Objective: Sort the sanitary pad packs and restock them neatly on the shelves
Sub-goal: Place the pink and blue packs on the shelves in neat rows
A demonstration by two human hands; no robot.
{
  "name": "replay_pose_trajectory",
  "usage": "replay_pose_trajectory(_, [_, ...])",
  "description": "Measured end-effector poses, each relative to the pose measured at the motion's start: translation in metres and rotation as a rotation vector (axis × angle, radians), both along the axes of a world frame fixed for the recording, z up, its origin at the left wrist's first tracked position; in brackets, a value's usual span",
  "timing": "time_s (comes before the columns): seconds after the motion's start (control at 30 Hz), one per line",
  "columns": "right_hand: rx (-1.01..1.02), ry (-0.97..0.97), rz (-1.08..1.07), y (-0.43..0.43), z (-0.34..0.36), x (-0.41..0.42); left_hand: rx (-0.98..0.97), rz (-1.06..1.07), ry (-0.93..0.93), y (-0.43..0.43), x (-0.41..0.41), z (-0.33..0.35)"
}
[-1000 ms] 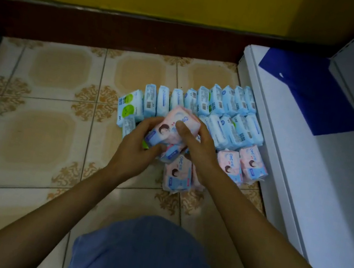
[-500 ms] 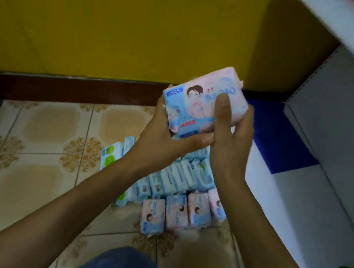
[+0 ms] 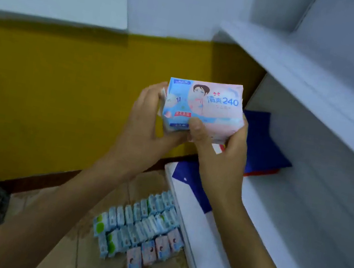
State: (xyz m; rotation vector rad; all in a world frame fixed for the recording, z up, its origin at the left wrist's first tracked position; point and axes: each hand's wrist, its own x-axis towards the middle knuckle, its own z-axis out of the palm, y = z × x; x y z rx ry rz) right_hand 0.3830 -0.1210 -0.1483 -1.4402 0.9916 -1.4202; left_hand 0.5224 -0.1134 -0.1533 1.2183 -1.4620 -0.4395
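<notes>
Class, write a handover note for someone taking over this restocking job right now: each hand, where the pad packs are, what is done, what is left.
Left hand: grips the pink pack at its left end.
Right hand: grips the same pack from below, thumb on its front.
The pack is held up in front of the white shelf. No pad packs show on the shelf, only a blue item.
On the floor: blue packs in rows, with a row of pink floor packs at the near edge.
Done: floor packs grouped by colour.
Left: shelve the held pack, then all the rest.
</notes>
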Motion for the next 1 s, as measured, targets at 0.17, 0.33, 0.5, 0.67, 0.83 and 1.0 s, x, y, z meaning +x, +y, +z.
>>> replay_pose_trajectory(0.17, [-0.131,0.102,-0.228,0.030,0.083,-0.075,-0.055,-0.183,0.048,0.001,-0.069,0.084])
replay_pose_trajectory(0.33, [-0.212,0.104,-0.545,0.088,0.118,-0.173,-0.143,-0.473,-0.057,0.024,-0.177,0.119])
replay_pose_trajectory(0.5, [-0.147,0.259,-0.914,0.159,0.121,-0.295,-0.101,-0.751,-0.180,0.051,-0.310,0.127])
replay_pose_trajectory(0.67, [0.209,0.740,-1.233,0.229,0.111,-0.409,-0.007,-0.929,-0.385,0.092,-0.451,0.108])
replay_pose_trajectory(0.83, [0.464,0.866,-1.229,0.267,0.098,-0.513,-0.040,-0.977,-0.497,0.118,-0.569,0.089])
replay_pose_trajectory(1.0, [0.460,0.758,-1.162,0.260,0.091,-0.600,-0.037,-0.963,-0.495,0.119,-0.647,0.084])
